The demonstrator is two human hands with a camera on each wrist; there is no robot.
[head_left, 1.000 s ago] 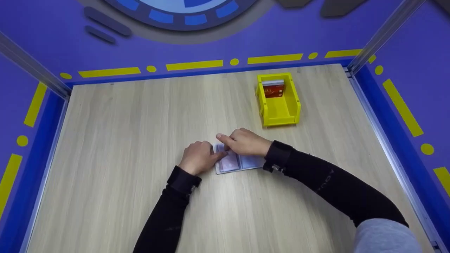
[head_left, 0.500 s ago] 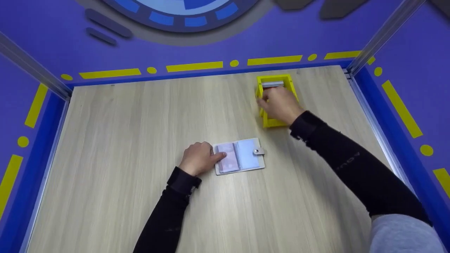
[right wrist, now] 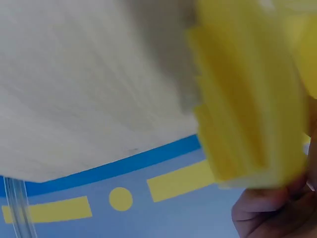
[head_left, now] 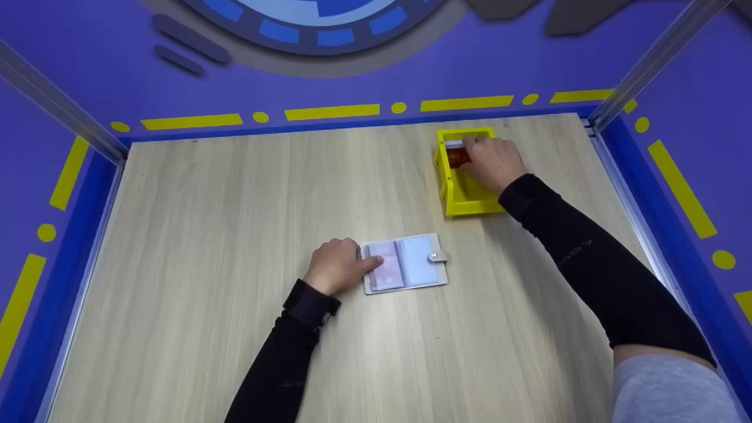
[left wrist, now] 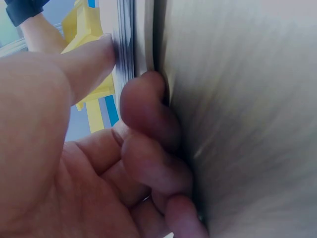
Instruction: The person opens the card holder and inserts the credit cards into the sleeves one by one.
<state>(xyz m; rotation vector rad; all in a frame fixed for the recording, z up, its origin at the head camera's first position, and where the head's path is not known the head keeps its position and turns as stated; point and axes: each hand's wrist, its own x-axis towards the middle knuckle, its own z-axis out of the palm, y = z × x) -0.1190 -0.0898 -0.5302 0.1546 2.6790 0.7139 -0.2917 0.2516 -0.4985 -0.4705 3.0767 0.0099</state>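
Note:
An opened card holder (head_left: 419, 261) with clear sleeves and a snap tab lies on the table. My left hand (head_left: 336, 265) grips its left edge, thumb on the pinkish sleeve. In the left wrist view the fingers (left wrist: 146, 106) are curled at the cover's edge, beside the stacked sleeves (left wrist: 125, 42). My right hand (head_left: 496, 161) is inside the yellow bin (head_left: 474, 208), pinching at the right side of a stack of cards with a red front card (head_left: 457, 157). The bin wall (right wrist: 247, 99) hides most of that hand in the right wrist view.
The wooden table (head_left: 235, 205) is bounded by a blue back wall (head_left: 329, 88) with yellow marks and by side walls with metal corner posts (head_left: 652, 64). The bin stands near the back right, beyond the card holder.
My right hand has left the card holder for the yellow bin and then shifted slightly right at the cards. The left hand keeps its hold on the holder. The head view has shifted a little.

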